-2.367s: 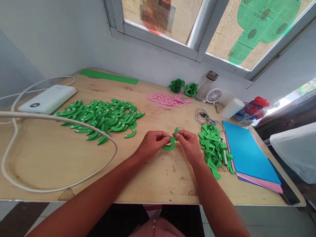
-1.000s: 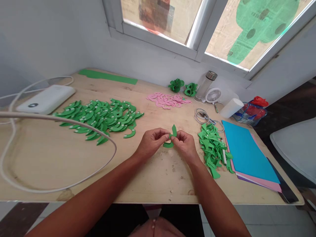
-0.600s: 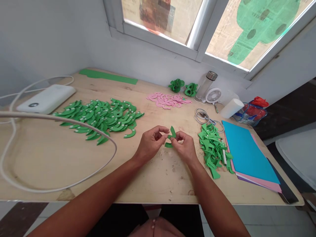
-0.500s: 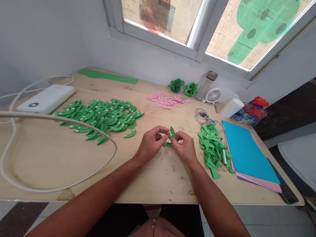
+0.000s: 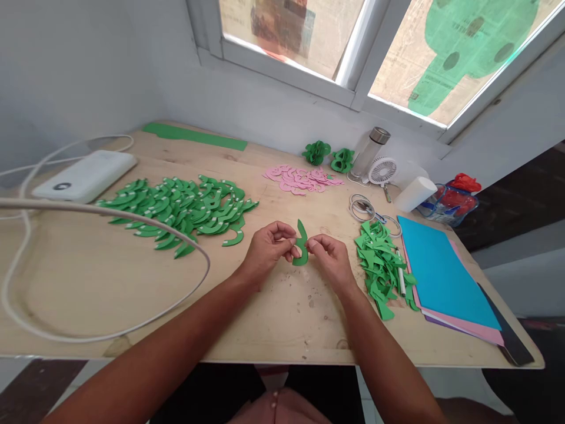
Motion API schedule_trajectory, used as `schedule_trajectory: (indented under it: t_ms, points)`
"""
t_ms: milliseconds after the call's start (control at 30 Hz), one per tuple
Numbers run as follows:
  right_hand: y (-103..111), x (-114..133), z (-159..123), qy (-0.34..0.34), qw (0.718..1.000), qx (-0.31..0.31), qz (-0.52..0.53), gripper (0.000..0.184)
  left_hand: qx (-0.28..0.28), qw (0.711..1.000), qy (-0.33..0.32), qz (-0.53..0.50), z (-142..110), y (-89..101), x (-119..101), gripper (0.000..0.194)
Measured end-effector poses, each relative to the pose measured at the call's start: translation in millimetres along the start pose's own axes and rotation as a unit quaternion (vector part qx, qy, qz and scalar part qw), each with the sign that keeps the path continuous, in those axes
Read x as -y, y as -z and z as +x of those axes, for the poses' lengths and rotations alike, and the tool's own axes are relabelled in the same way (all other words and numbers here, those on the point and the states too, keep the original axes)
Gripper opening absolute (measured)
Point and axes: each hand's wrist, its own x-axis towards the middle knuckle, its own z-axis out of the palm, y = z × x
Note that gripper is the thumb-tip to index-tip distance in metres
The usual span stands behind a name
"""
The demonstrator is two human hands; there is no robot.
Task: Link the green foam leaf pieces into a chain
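A curved green paper cut-out [image 5: 302, 255] with a pointed upper tip stands upright between my two hands above the table. My left hand [image 5: 267, 252] pinches its left edge with thumb and forefinger. At its right edge are the closed thumb and fingertips of my right hand [image 5: 332, 259]; what exactly they grip is too small to make out. Over to the left lies a heap of similar green paper cut-outs [image 5: 212, 221], many with short white strips on their ends. Beside my right hand is a pile of green paper scraps [image 5: 379, 271].
A white cable [image 5: 132, 335] loops across the left side near a power bank [image 5: 86, 175]. Pink cut-outs [image 5: 300, 179], green paper ornaments [image 5: 316, 152], a bottle [image 5: 369, 153] and a small fan [image 5: 382, 171] stand behind. Tape rolls [image 5: 358, 209] and blue sheets [image 5: 441, 271] lie right.
The green cut-out has shifted slightly left and turned, so more of its curve shows. My right fingers have moved from over its middle to its right edge.
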Motion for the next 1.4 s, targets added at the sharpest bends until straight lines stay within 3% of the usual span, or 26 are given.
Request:
schedule_trajectory:
  t_ms: [800,1133,1400]
  points:
    - [0.3,4.5,-0.9,-0.018,1.000,-0.011,0.015,0.018,0.057,0.994,0.048,-0.075,0.0,3.0,-1.1,0.016]
    - [0.5,-2.5,-0.2,-0.040,0.991,0.026,0.124,0.020,0.083,0.983,0.092,-0.134,1.4,5.6,0.0,0.019]
    - [0.2,-2.9,0.1,-0.047,0.992,0.015,0.120,0.021,0.097,0.977,0.108,-0.153,3.7,7.7,0.9,0.020]
